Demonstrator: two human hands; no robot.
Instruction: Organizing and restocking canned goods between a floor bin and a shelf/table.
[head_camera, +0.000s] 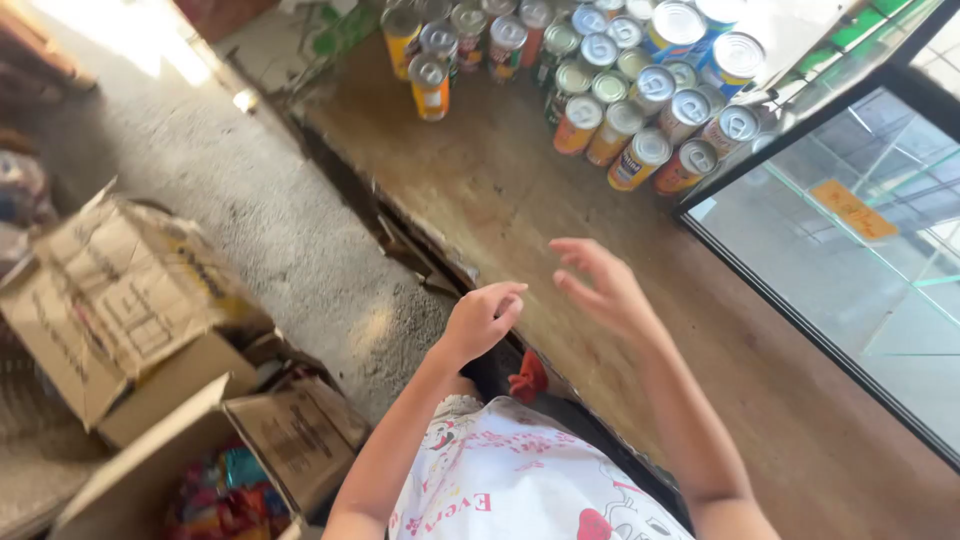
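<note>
While both hands hover empty above a worn wooden counter (500, 190), the head camera looks steeply down over the person's printed white shirt (510, 485). The left hand (483, 318) hangs near the counter's front edge, fingers loosely curled, holding nothing. The right hand (603, 285) floats just beside it and a little farther forward, fingers spread and relaxed, also holding nothing.

A cluster of upright tin cans (610, 80) stands at the far end of the counter, well apart from both hands, straight ahead and slightly to the right. Their round silver lids face up, so each can's long axis is vertical. The right hand is the nearer one.

A glass display case (860, 260) borders the counter on the right. Open cardboard boxes (150, 330) sit on the concrete floor (250, 200) to the left.
</note>
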